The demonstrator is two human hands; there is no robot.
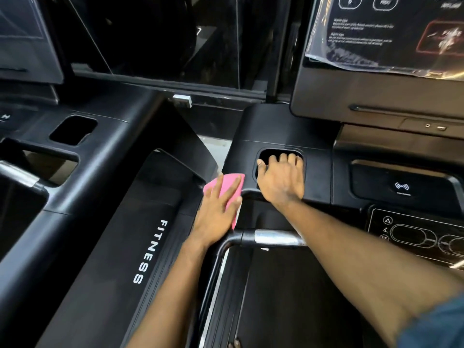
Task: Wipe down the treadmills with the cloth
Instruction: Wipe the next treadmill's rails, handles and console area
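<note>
A black treadmill console (281,129) fills the right half of the view. My left hand (218,209) lies flat, fingers spread, pressing a pink cloth (232,183) against the console's left edge, slightly blurred. My right hand (282,179) rests on the console with its fingers hooked over the rim of the cup-holder recess (271,154). A second treadmill (105,156) stands to the left, its side rail printed FITNESS (150,251).
A chrome-and-black handlebar (273,238) runs under my forearms. The console screen (384,33) under wrinkled plastic film is at upper right, a control panel (411,234) at right. The neighbouring screen (25,38) is at upper left. The dark belt (288,297) lies below.
</note>
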